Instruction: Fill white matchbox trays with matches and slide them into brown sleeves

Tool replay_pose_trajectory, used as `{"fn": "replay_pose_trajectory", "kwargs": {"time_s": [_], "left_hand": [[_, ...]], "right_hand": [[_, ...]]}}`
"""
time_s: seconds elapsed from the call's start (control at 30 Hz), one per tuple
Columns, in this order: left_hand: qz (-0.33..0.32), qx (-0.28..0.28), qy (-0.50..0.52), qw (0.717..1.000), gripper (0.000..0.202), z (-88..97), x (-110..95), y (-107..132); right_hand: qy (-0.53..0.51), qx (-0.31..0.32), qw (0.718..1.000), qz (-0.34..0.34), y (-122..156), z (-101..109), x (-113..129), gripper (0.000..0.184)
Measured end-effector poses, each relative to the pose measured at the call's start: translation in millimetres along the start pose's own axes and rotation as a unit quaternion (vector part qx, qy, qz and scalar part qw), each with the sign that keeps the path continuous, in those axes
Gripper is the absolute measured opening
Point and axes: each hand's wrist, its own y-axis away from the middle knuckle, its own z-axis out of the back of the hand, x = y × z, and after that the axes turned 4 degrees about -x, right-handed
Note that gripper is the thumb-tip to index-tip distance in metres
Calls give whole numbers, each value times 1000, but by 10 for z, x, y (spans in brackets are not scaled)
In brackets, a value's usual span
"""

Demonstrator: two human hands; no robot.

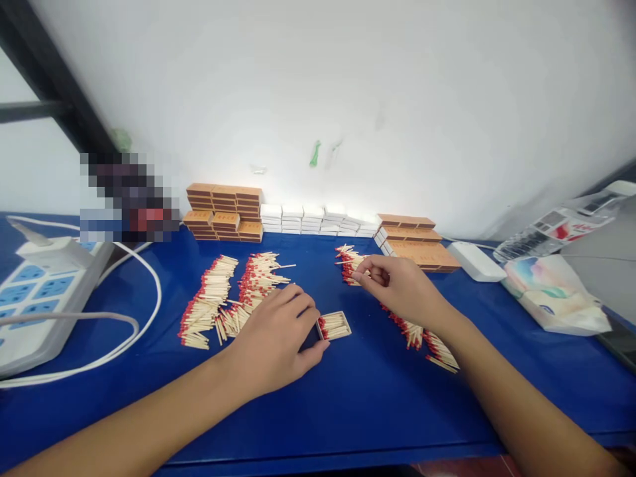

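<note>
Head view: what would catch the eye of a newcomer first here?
Heaps of red-tipped matches lie on the blue table, left and right of centre. Between them the left hand holds a small open tray of matches, while the right hand pinches some from the right heap. Orange boxes and white boxes are stacked along the wall.

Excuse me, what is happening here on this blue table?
A person works at the blue table. The left hand holds an open matchbox tray, partly filled with red-tipped sticks. The right hand pinches a few matches from the right pile. Other piles lie on the left; orange boxes and white trays are stacked by the wall.
</note>
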Motion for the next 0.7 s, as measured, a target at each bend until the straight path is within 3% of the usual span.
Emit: {"fn": "replay_pose_trajectory", "kwargs": {"time_s": [0.13, 0.3, 0.4, 0.5, 0.6, 0.7], "left_hand": [[-3, -9, -3, 1000, 18, -9, -10, 10], [-2, -13, -4, 1000, 19, -39, -15, 14], [3, -10, -4, 1000, 19, -49, -13, 11], [5, -4, -4, 1000, 20, -46, -9, 6], [13, -3, -7, 1000, 19, -38, 3, 1], [19, -1, -10, 1000, 20, -38, 23, -1]], "right_hand": [[36, -30, 999, 9, -205, 109, 79, 25], [11, 11, 998, 59, -620, 10, 708, 26], [-100, 30, 994, 13, -1033, -296, 1125, 30], [-146, 43, 988, -37, -1454, -707, 1416, 35], [-173, 51, 979, -93, -1751, -1072, 1567, 38], [-194, 60, 971, -128, -1893, -1300, 1627, 44]]}}
